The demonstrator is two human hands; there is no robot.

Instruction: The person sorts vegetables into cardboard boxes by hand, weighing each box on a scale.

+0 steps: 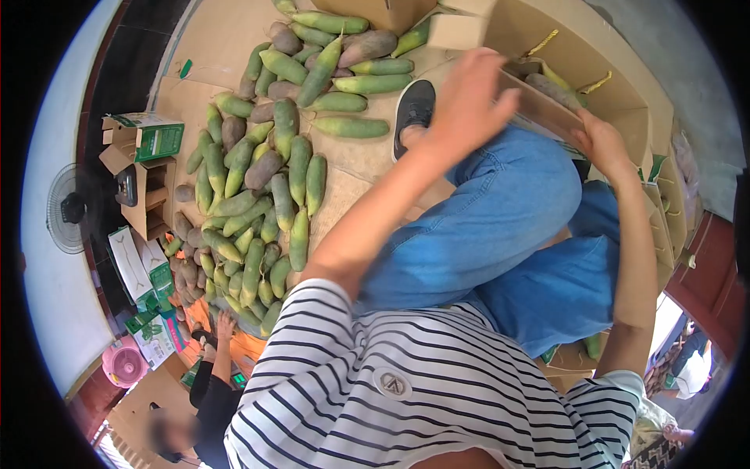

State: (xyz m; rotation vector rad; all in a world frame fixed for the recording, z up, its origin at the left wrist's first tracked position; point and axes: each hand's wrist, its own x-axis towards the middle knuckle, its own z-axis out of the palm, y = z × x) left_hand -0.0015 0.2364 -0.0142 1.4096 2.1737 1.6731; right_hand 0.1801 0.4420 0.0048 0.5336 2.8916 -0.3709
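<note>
My right hand (603, 144) grips the near edge of an open cardboard carton (617, 59), thumb and fingers closed on its wall. Inside that carton lie a brownish-purple radish (551, 90) and a green radish (556, 76), with yellow rope handles (543, 43) on the sides. My left hand (469, 98) is raised just left of the carton, slightly blurred, with thumb and fingers apart and nothing visible in it. Left of my legs lies a big pile of green radishes (299, 168), mixed with purplish ones (263, 170).
My shoe (414, 109) rests on cardboard sheeting (344, 176). Another person's hand (225, 327) is beside the pile at lower left. A fan (72, 208), small green-and-white boxes (160, 141) and a pink fan (125, 362) stand at the left. More cartons (664, 234) line the right.
</note>
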